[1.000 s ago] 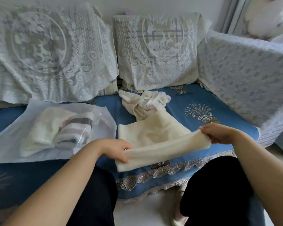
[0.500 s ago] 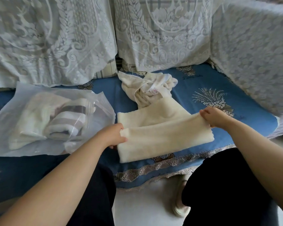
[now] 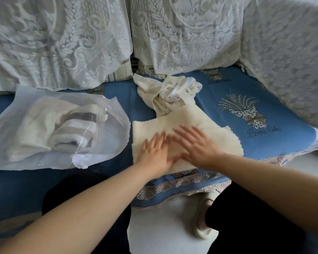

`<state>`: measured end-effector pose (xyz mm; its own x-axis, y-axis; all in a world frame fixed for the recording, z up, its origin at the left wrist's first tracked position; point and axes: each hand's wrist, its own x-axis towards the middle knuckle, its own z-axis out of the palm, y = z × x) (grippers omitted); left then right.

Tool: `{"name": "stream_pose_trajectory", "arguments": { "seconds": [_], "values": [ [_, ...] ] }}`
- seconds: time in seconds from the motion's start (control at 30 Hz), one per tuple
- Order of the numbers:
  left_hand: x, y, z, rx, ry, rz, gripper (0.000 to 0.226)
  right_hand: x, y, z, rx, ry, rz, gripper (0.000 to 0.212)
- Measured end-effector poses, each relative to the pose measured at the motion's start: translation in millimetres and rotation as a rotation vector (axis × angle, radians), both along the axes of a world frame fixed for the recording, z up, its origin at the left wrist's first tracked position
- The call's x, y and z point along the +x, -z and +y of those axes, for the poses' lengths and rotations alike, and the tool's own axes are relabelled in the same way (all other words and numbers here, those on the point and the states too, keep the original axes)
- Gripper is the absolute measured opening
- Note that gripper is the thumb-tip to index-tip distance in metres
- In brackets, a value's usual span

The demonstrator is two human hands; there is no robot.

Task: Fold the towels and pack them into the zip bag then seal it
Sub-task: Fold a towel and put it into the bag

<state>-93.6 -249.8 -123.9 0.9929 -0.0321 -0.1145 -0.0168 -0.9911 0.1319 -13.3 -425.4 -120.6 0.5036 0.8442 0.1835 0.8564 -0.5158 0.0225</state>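
Note:
A folded cream towel (image 3: 217,138) lies flat on the blue sofa seat (image 3: 275,114). My left hand (image 3: 155,153) and my right hand (image 3: 196,143) press flat on it side by side, fingers straight and spread. Behind it sits a crumpled cream towel (image 3: 165,92) with a small label. To the left lies the clear zip bag (image 3: 110,125), its mouth toward the towels, holding a cream towel (image 3: 42,121) and a rolled grey-striped towel (image 3: 75,132).
White lace covers drape the back cushions (image 3: 182,33) and the sofa arm (image 3: 292,61) at right. The seat's lace trim (image 3: 182,186) marks its front edge. My dark-clothed knees and a light slipper (image 3: 202,224) on the pale floor are below.
Both hands let go of the towel's ends after folding its near edge over. They now lie flat on the middle of the folded towel. The camera has moved closer.

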Motion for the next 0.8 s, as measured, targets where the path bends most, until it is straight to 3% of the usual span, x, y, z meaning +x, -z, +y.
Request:
{"name": "stream_pose_trajectory", "arguments": {
  "seconds": [0.07,0.13,0.2,0.37,0.43,0.53,0.6,0.67,0.8],
  "values": [
    [-2.7,17.6,-2.9,0.008,0.012,0.163,0.106,-5.1,20.5,-5.6,-0.241,-0.033,-0.014,0.086],
    [-6.7,29.2,4.4,0.072,0.052,0.169,0.124,-0.1,22.5,-22.6,-0.361,-0.075,-0.087,0.105],
    [-11.9,35.2,13.5,0.114,0.095,0.115,0.128,8.9,21.6,-38.9,-0.449,-0.061,-0.133,0.117],
    [-28.9,42.9,30.2,0.216,0.203,-0.046,0.106,17.4,24.3,-62.1,-0.37,0.058,-0.117,0.113],
    [-36.2,44.6,38.6,0.232,0.239,-0.052,0.092,23.0,23.8,-73.3,-0.337,0.053,-0.07,0.106],
    [-41.1,41.5,52.1,0.231,0.264,-0.002,0.089,31.5,19.2,-87.6,-0.271,0.081,0.07,0.098],
    [-42.1,36.0,59.8,0.118,0.237,0.011,0.09,32.0,8.6,-92.2,-0.144,0.103,0.173,0.087],
    [-44.0,29.5,65.9,-0.143,0.112,-0.009,0.085,31.5,-2.0,-97.2,-0.005,0.142,0.206,0.068],
    [-42.2,11.6,76.9,-0.558,-0.224,-0.246,0.031,35.3,-18.1,-107.0,0.201,0.444,0.329,0.034]
  ]
}}
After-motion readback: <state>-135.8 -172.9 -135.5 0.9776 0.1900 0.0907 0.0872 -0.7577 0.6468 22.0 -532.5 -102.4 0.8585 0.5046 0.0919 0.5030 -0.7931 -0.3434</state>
